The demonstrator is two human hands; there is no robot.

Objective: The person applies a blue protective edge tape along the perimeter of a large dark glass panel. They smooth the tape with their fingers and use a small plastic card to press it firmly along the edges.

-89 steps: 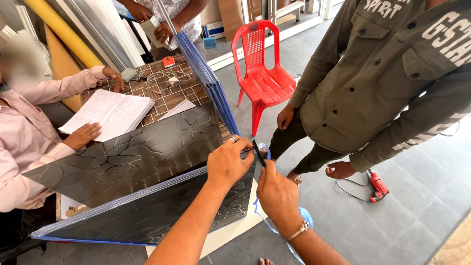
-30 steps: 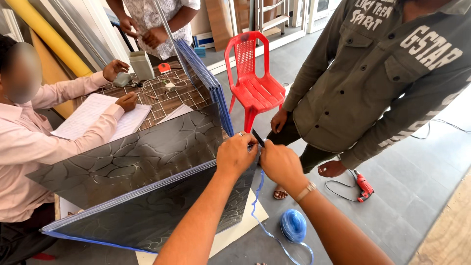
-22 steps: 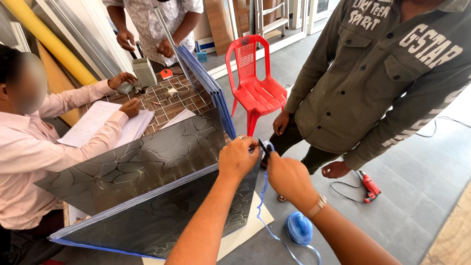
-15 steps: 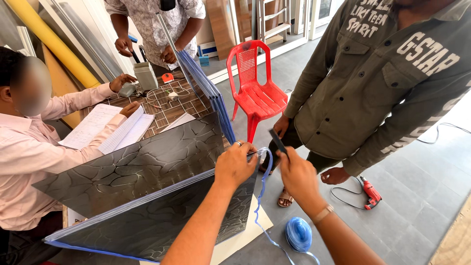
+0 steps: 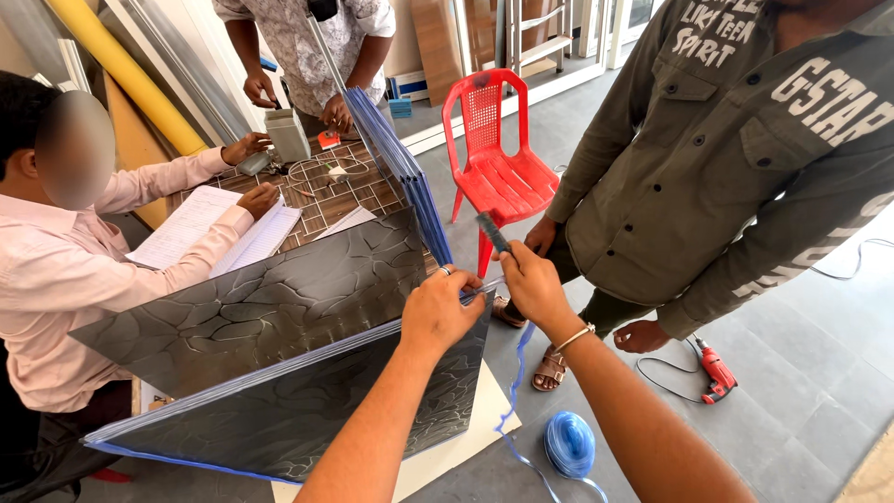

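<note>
Dark grey panel with cracked-stone texture [image 5: 279,289], blue-edged, resting tilted on table [image 5: 354,196]. Left hand [image 5: 442,307] clamped on panel's upper corner. Right hand [image 5: 531,279] just beside it, closed around small dark cutter [image 5: 492,231], pinching blue plastic strip [image 5: 517,373] trailing down to blue roll [image 5: 570,443] on grey floor [image 5: 801,373].

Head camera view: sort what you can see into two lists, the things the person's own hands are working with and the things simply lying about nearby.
In hand:
- dark patterned panels, corner pinched by the left hand
- small blade tool, held up in the right hand
- blue strip hanging down to the blue roll

Lying about:
- red chair
- red drill on the floor
- open notebook, used by a seated person
</note>
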